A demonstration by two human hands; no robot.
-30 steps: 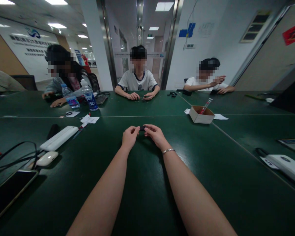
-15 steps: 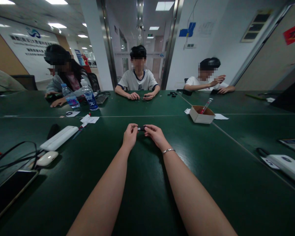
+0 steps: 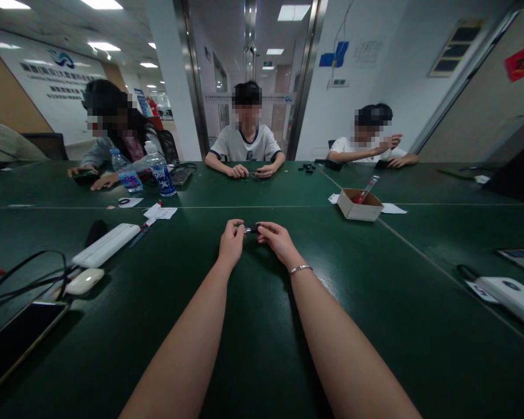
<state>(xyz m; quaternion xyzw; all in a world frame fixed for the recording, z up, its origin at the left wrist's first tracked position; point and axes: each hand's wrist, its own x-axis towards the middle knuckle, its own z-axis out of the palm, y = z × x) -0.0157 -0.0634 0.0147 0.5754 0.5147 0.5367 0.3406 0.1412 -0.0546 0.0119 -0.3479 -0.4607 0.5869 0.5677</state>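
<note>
A small black stick with a silver metal end (image 3: 252, 229), which looks like a USB flash drive, spans the gap between my hands just over the green table (image 3: 262, 326). My left hand (image 3: 232, 243) pinches its silver end between thumb and fingers. Its black end is gripped by the fingertips of my right hand (image 3: 278, 240), which wears a silver bracelet (image 3: 301, 269) at the wrist. Fingers cover both ends of the stick.
To the left lie a phone (image 3: 20, 343), a white case (image 3: 85, 281), a white power bank (image 3: 106, 245) and black cables. Two bottles (image 3: 160, 170) stand further back. A small box (image 3: 360, 210) sits right of centre. Three people (image 3: 244, 145) sit across the table; another white device (image 3: 513, 297) lies far right.
My hands keep their hold on the stick with hardly any movement. Across the table, the person at left has shifted a hand with a dark object leftward.
</note>
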